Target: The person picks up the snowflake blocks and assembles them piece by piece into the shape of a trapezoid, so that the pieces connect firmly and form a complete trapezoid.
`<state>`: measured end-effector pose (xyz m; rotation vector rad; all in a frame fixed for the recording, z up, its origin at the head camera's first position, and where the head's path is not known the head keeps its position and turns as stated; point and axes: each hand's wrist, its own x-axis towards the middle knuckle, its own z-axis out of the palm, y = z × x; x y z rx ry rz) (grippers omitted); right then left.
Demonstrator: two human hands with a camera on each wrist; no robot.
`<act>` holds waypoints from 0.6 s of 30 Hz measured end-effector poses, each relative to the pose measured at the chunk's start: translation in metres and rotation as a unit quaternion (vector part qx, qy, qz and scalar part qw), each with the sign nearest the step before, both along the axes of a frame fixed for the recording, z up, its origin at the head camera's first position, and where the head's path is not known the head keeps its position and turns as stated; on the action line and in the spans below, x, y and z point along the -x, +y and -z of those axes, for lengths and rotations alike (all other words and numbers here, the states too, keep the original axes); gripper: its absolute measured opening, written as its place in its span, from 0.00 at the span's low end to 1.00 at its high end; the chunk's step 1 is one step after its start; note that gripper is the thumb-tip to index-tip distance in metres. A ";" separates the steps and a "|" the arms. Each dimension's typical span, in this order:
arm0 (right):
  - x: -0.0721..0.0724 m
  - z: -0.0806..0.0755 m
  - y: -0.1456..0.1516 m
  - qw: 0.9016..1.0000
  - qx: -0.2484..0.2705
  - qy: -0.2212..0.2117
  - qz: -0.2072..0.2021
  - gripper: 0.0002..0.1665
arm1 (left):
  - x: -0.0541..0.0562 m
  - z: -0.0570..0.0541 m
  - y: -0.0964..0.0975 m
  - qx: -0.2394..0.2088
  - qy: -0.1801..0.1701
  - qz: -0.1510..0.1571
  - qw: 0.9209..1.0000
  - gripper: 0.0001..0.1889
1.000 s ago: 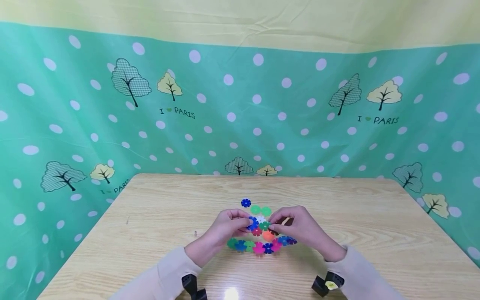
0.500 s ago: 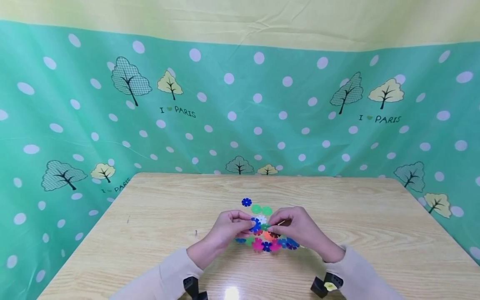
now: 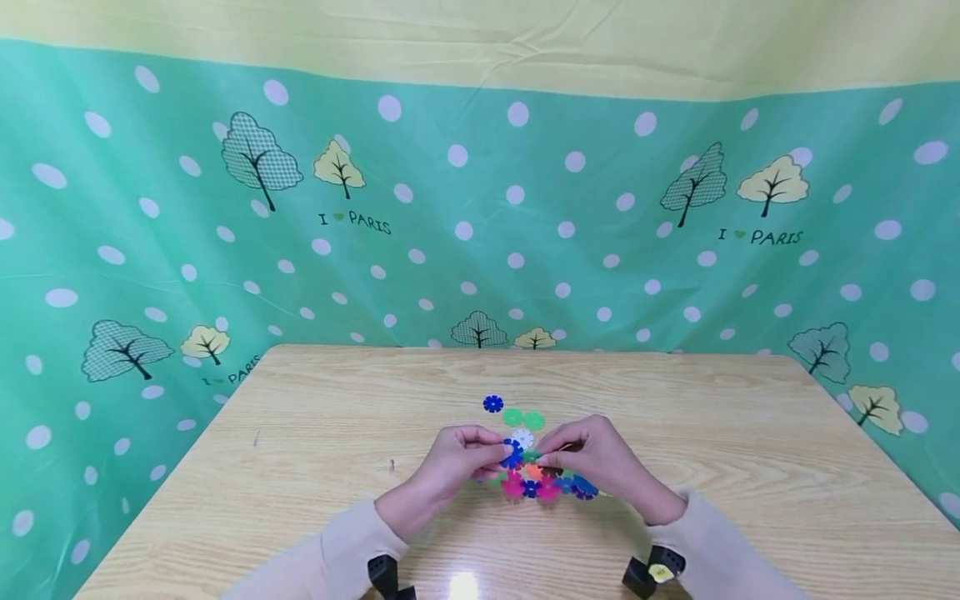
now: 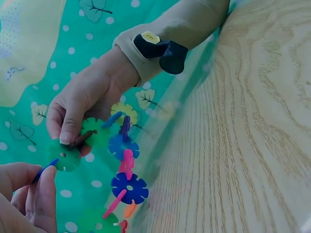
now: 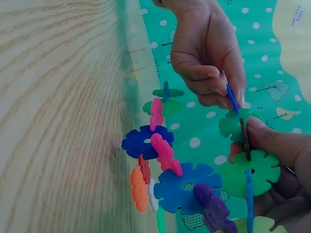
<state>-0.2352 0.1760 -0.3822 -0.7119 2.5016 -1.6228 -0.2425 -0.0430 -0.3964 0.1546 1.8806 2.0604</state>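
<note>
My left hand (image 3: 459,465) pinches a blue notched plastic snowflake disc (image 3: 513,454) between thumb and fingers. In the right wrist view, this disc's edge meets the rim of a green snowflake disc (image 5: 232,125). My right hand (image 3: 596,454) grips that part of the chain, its thumb pressed beside a brown disc (image 5: 245,139). Slotted together, the chain runs on through a second green disc (image 5: 252,172), a purple disc (image 5: 214,208), a blue disc (image 5: 187,187), pink discs (image 5: 165,154) and a dark blue disc (image 5: 147,141). In the head view, my left fingers hide its left end.
Loose discs lie on the wooden table (image 3: 337,400) beyond my hands: a dark blue one (image 3: 492,404), two light green ones (image 3: 512,417) and a white one (image 3: 522,438). An orange disc (image 3: 533,472) shows between the hands. A patterned curtain (image 3: 420,208) hangs behind the table.
Both hands keep their hold. The left hand has shifted slightly right and down, closer to the right hand. The chain's left end has slipped from sight behind the left fingers.
</note>
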 end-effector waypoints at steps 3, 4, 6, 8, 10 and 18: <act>0.000 0.000 0.001 1.000 -0.001 0.007 0.002 0.05 | 0.000 -0.001 0.001 0.002 -0.003 0.003 1.000 0.10; 0.001 0.000 0.001 1.000 0.001 0.010 0.001 0.05 | 0.000 -0.001 0.001 0.002 -0.003 0.004 1.000 0.10; 0.001 0.000 0.001 1.000 0.002 0.017 -0.001 0.04 | 0.000 -0.002 0.002 0.004 -0.005 0.006 1.000 0.11; 0.001 0.000 0.001 1.000 0.001 0.018 -0.003 0.04 | 0.000 -0.002 0.003 0.004 -0.006 0.008 1.000 0.11; 0.001 0.000 0.000 1.000 -0.001 0.016 -0.006 0.04 | -0.001 -0.002 0.003 0.004 -0.008 0.008 1.000 0.11; 0.000 -0.002 0.001 0.999 -0.021 -0.004 -0.026 0.04 | 0.002 -0.002 -0.001 0.047 0.008 0.029 0.998 0.11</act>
